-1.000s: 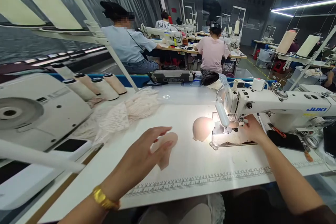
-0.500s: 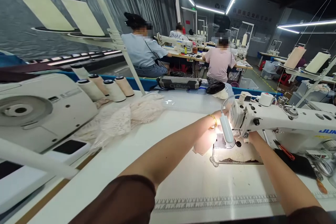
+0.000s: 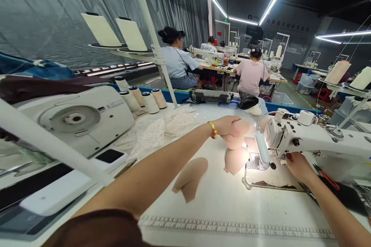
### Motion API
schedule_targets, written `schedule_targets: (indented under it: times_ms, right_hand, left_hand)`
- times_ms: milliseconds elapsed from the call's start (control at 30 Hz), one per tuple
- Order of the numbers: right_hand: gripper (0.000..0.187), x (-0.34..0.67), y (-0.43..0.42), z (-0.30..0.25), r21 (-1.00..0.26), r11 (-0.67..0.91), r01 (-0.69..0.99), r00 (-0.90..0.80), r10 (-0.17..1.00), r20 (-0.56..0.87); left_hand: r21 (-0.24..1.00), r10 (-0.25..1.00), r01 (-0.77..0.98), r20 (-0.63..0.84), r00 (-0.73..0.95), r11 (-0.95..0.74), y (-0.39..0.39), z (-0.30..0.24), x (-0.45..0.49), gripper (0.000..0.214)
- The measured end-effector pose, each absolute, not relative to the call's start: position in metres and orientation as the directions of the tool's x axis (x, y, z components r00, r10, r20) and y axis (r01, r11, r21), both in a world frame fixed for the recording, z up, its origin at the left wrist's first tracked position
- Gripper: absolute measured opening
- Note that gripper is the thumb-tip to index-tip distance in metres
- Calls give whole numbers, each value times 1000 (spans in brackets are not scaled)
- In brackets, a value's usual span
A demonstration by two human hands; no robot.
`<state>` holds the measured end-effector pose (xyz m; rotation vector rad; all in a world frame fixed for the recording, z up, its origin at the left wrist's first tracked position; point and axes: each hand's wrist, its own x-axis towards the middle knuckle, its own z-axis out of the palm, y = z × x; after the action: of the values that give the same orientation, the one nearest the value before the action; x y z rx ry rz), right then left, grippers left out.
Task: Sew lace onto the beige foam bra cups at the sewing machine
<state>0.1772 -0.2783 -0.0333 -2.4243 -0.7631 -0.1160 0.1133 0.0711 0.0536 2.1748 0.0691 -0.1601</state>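
Note:
My left hand (image 3: 228, 125) is closed on a beige fabric piece (image 3: 242, 126), rounded like a cup, left of the sewing machine head. Below it, another beige cup-shaped piece (image 3: 236, 160) lies lit beside the needle plate (image 3: 256, 161). A third beige piece (image 3: 191, 177) with a slit lies flat on the table, apart from both hands. My right hand (image 3: 298, 166) is curled beside the presser foot of the white sewing machine (image 3: 321, 137); its fingertips are partly hidden, and whatever they grip cannot be made out.
A lamp (image 3: 262, 148) hangs by the machine head. Orange-handled snips (image 3: 330, 179) lie on a black pad at right. Pale lace fabric (image 3: 162, 125), thread cones (image 3: 150, 102) and a second machine (image 3: 72, 119) stand left. A ruler strip (image 3: 232, 227) runs along the front. Co-workers sit beyond.
My left hand has come out leftward from behind the machine head with the beige piece. My right hand has drawn back slightly from the needle area. The view has swung left.

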Motion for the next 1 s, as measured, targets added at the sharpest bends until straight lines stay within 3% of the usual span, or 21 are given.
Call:
schedule_targets:
  times_ms: [100,200,300,367,467,600,700,800,900,1000]
  right_hand:
    - [21,130,-301,-30,-603,-595,531,808,570,149]
    - [32,77,-298,-24,-724,-484,491,765,637,93]
    - [47,44,-276,-23,-787,-391,477,746,653,128]
    - [52,37,-265,-32,-786,-353,508,746,636,196]
    - [48,38,-264,-50,-749,-355,559,751,599,277]
    - [42,45,-269,-58,-683,-366,632,728,583,361]
    - [40,48,-263,-52,-631,-335,699,661,639,393]
    - [30,48,-253,-49,-621,-306,722,608,709,358]
    - [23,46,-248,-52,-664,-294,688,630,696,345]
    - [18,43,-251,-54,-726,-284,627,673,667,320]
  left_hand:
    - [772,-170,57,-210,963,-633,79,80,69,54]
    - [670,-479,-167,-312,821,-723,49,84,45,54]
    - [574,-617,-364,-339,710,-734,5,64,42,59]
    - [486,-594,-424,-273,757,-764,-16,48,41,68]
    - [411,-512,-456,-31,858,-789,-23,32,23,74]
    - [449,-282,-352,216,935,-822,-10,17,-28,41]
    - [498,-104,-183,183,978,-848,-12,-2,-64,41]
    - [555,-6,-64,106,994,-829,-20,-21,-82,36]
    - [631,47,0,58,997,-776,-22,-32,-85,17]
    - [618,119,26,110,987,-786,-18,-35,-84,23]
